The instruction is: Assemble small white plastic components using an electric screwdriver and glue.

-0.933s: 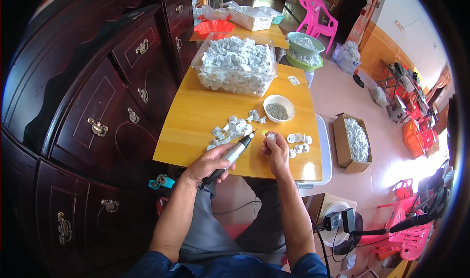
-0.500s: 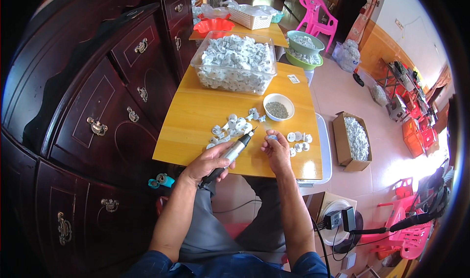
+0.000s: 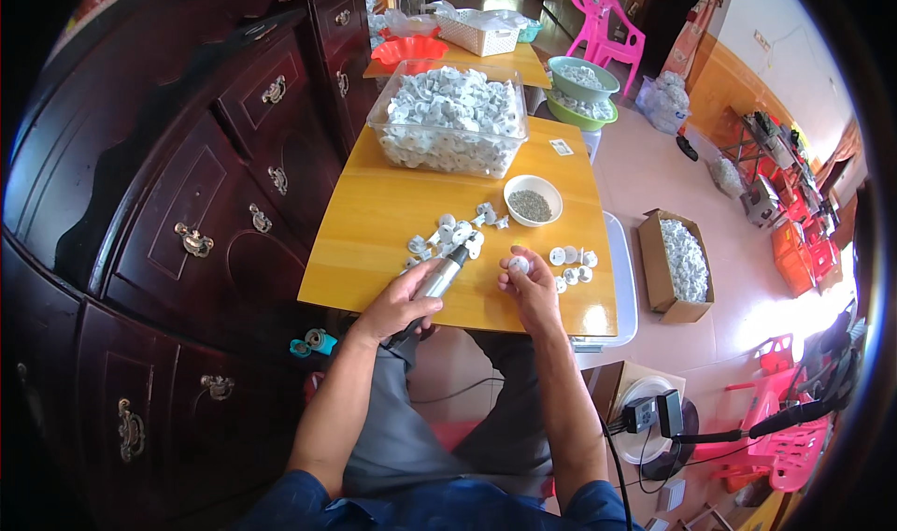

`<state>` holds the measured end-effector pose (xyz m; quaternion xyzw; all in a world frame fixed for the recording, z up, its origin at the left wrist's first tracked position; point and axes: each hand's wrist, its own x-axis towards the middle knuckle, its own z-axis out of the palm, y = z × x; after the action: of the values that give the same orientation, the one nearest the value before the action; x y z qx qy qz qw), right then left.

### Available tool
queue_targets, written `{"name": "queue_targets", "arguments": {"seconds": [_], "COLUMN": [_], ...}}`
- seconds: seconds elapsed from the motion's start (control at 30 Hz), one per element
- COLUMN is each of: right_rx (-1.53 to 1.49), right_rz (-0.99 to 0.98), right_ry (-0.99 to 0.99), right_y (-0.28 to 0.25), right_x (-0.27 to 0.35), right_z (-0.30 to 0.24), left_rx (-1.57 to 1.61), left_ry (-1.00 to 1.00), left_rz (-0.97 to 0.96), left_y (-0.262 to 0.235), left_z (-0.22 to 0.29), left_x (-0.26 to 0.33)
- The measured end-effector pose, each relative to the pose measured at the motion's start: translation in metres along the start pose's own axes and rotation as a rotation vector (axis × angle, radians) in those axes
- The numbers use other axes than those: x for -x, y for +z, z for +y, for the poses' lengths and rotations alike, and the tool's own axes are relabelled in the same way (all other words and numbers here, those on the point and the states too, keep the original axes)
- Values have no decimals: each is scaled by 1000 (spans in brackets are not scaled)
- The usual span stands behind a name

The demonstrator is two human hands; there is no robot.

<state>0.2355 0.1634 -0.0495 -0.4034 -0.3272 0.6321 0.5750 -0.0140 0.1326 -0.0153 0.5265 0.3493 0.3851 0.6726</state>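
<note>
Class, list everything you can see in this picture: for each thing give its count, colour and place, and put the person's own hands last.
Table: one, yellow wood, centre.
Clear bin: one, full of white parts, table's far end.
White bowl: one, grey bits inside, right of middle.
Loose white parts: one pile, table middle; a smaller group right.
Cardboard box: one, brown, on the floor right.
Pink chair: one, top.
Dark cabinet: one, left.
Electric screwdriver: one, silver.
Left hand: grips the screwdriver.
Right hand: pinches one white part.

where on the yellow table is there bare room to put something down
Bare wood on the table left of the loose white parts, and between clear bin and small bowl. Crowded around both hands.
</note>
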Motion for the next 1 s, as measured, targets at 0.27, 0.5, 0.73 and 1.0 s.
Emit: {"name": "queue_targets", "arguments": {"seconds": [0.27, 0.5, 0.73, 1.0], "right_rx": [61, -139, -211, -388], "right_rz": [-66, -83, -175, -329], "right_ry": [-39, 117, 117, 126], "right_y": [-9, -17, -23, -23], "right_x": [32, 69, 94, 95], "right_z": [-5, -14, -18, -23], "left_rx": [-1094, -1448, -1566, -1523], "left_ry": [73, -7, 83, -58], "left_rz": [515, 508, 411, 403], "left_y": [-31, -65, -69, -85], "left_z": [23, 16, 18, 32], "left_x": [-1, -26, -50, -48]}}
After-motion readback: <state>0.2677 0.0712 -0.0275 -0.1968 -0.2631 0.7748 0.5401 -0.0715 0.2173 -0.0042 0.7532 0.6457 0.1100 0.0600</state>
